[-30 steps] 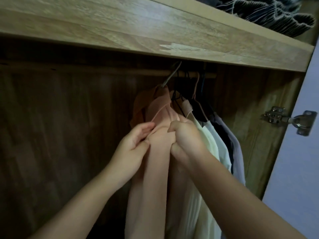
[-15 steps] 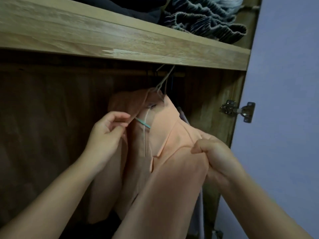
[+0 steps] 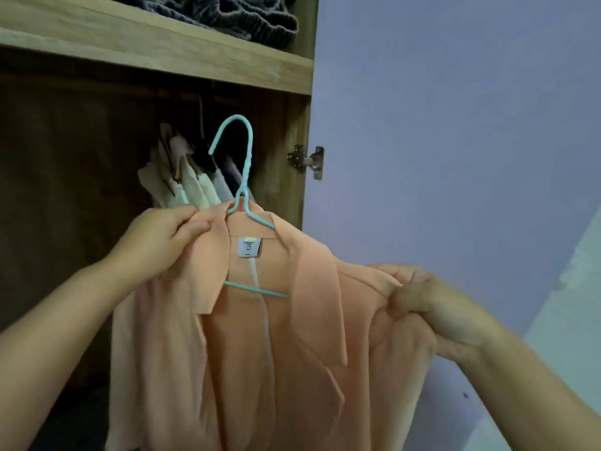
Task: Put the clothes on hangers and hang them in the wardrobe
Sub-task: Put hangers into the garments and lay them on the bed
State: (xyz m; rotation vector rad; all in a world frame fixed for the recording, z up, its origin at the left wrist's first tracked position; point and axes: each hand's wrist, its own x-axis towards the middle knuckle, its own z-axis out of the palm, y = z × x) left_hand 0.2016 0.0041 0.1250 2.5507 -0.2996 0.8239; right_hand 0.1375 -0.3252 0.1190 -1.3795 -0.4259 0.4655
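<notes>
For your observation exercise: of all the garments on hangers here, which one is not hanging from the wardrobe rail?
The peach collared shirt on the turquoise hanger: both hands grip it, hook free, while the pale garments hang inside.

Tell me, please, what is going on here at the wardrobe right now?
A person holds a peach shirt on a teal hanger in front of the open wardrobe. The left hand pinches the collar, and the right hand grips the shoulder. The hanger's hook is free, not on the rail. Other clothes hang inside already.
</notes>
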